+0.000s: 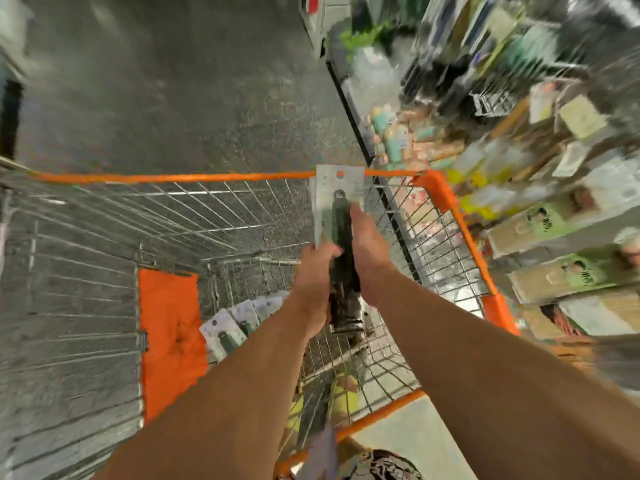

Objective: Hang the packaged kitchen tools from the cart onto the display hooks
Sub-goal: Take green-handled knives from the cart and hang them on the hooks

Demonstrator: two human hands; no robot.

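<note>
Both hands hold a stack of packaged kitchen tools (337,206) above the wire cart (446,202); each pack is a pale card with a dark green handle. My left hand (313,271) grips the stack's left side low down. My right hand (367,251) grips its right side, thumb up along the handle. More of the same packs (230,329) lie fanned out in the cart's bottom, left of my left forearm. The display (519,133) of hanging goods stands to the right, badly blurred; I cannot make out single hooks.
The cart has an orange rim and an orange folded child-seat flap (169,334). Grey speckled floor (173,98) stretches ahead and to the left. Boxed goods (554,230) fill the lower shelves on the right, close to the cart's right side.
</note>
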